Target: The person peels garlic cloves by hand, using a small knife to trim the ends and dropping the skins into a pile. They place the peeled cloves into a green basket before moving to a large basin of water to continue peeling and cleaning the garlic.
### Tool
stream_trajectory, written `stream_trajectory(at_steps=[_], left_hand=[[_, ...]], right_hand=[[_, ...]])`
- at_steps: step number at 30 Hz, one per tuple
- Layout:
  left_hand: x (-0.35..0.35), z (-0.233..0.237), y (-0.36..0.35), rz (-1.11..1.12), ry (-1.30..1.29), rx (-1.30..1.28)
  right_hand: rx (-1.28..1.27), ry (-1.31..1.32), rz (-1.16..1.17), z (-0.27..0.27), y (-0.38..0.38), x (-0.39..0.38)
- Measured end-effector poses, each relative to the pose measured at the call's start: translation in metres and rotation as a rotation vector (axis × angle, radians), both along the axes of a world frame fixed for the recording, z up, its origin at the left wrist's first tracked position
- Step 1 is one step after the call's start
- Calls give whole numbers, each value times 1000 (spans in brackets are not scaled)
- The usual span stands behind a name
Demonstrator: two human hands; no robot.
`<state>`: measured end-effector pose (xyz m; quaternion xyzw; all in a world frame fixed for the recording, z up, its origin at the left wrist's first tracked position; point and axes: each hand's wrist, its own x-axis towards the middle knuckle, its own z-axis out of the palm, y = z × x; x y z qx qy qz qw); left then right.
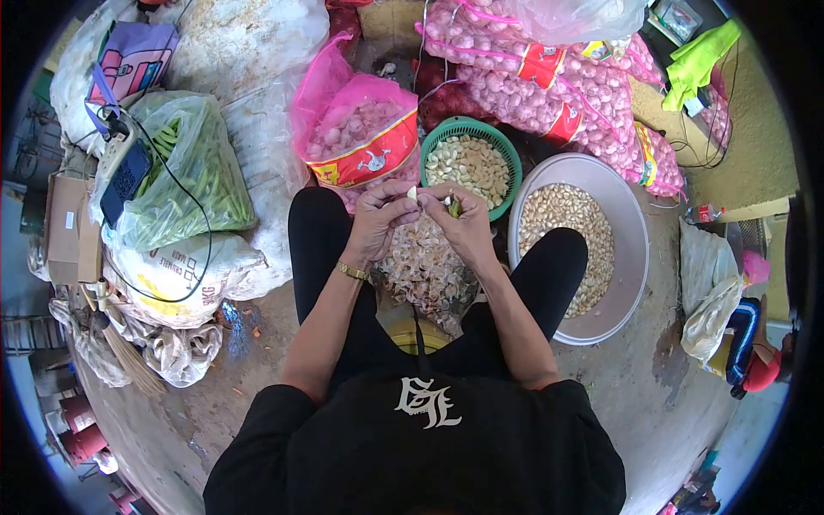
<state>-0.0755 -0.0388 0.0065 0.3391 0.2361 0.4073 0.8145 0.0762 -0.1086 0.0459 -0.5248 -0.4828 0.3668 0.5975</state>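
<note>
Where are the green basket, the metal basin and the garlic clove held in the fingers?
green basket [468, 124], head view, on its far rim.
metal basin [631, 253], head view, on its bare inner wall.
garlic clove [413, 194], head view, on its visible white tip.

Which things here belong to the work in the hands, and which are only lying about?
In use:
- clove in left hand
- green tool in right hand
- skins
- green basket
- basin
- pink bag of garlic

Lying about:
- bag of beans
- phone
- broom
- green cloth
</note>
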Motion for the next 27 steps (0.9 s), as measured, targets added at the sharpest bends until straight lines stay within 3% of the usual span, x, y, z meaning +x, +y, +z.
stream_trajectory(at_steps=[10, 15, 18, 25, 27], left_hand=[[3, 2, 1, -9, 77, 42], [5, 7, -1, -19, 187, 62], [8, 16, -2, -43, 121, 14], [7, 5, 3, -96, 177, -37], [6, 3, 5, -66, 91, -95]], right_hand=[[-32, 147, -34, 7, 1, -5], [-139, 4, -144, -4, 7, -3], [-132, 159, -145, -12, 10, -1], [-156, 104, -124, -17, 10, 1], [-140, 165, -160, -9, 7, -1]])
